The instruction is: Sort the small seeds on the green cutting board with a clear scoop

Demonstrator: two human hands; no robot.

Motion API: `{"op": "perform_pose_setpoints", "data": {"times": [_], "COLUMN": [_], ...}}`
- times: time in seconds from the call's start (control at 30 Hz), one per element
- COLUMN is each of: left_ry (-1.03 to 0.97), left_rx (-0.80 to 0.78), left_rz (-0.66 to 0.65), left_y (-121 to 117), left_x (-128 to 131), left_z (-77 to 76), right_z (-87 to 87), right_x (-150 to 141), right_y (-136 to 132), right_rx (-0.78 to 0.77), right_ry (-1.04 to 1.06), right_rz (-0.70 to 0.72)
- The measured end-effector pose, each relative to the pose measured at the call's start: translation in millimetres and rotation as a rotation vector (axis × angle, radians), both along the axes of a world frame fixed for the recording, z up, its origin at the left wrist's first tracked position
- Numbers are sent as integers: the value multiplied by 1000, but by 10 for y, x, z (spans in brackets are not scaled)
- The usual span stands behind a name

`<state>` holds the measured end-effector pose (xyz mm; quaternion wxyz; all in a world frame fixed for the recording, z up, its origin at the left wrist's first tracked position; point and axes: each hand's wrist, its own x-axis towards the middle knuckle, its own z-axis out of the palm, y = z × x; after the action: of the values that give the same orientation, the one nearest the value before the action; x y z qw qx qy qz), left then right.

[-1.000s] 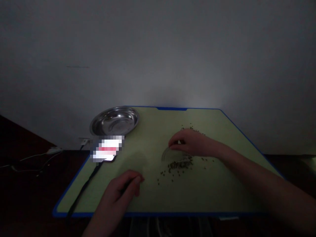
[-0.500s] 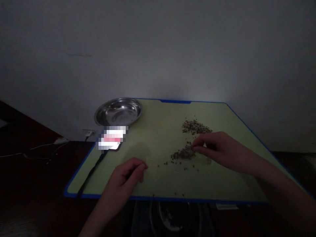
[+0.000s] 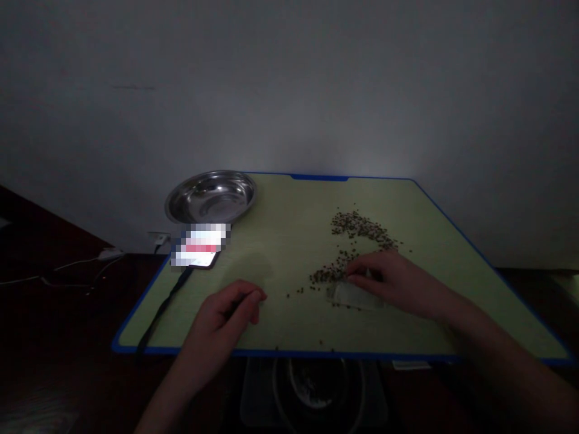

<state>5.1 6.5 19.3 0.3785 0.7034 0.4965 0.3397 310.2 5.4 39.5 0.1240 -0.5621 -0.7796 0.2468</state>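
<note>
My right hand (image 3: 382,277) is closed in a pinch at the right end of a near pile of small dark seed-like grains (image 3: 328,274). What its fingertips hold is too small to make out. Just below these fingers lies a pale, see-through patch that looks like thin plastic (image 3: 355,295). Beyond the hand, a second pile of the same grains (image 3: 359,227) is spread on the pale green board (image 3: 289,241). My left hand (image 3: 230,310) is loosely closed, thumb against the forefinger, over the board's near left part; anything inside it is hidden.
A shiny metal bowl (image 3: 212,199) stands at the back left. In front of it lies a lit phone (image 3: 199,246) with a black strap (image 3: 165,308). Below the front edge is a dark round pan-like vessel (image 3: 319,392). The wall (image 3: 289,90) rises behind the board.
My right hand has shifted slightly left. Grains of the far pile now trail further right, and more of the see-through patch shows. My left hand keeps its pose; the whole view has shifted a little.
</note>
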Motion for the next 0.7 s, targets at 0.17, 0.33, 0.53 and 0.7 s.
{"op": "perform_pose_setpoints", "data": {"times": [0.17, 0.33, 0.53, 0.7], "left_ry": [11, 9, 10, -5], "left_rx": [4, 27, 18, 20], "left_rz": [3, 0, -12, -6], "left_y": [-12, -12, -15, -20], "left_x": [-10, -11, -20, -21], "left_z": [3, 2, -2, -18], "right_z": [-26, -20, 29, 138], "right_x": [-201, -297, -317, -330], "right_y": [-102, -216, -329, -287], "right_rx": [-18, -63, -113, -54], "right_ry": [51, 91, 158, 137], "right_rz": [51, 86, 103, 103]}}
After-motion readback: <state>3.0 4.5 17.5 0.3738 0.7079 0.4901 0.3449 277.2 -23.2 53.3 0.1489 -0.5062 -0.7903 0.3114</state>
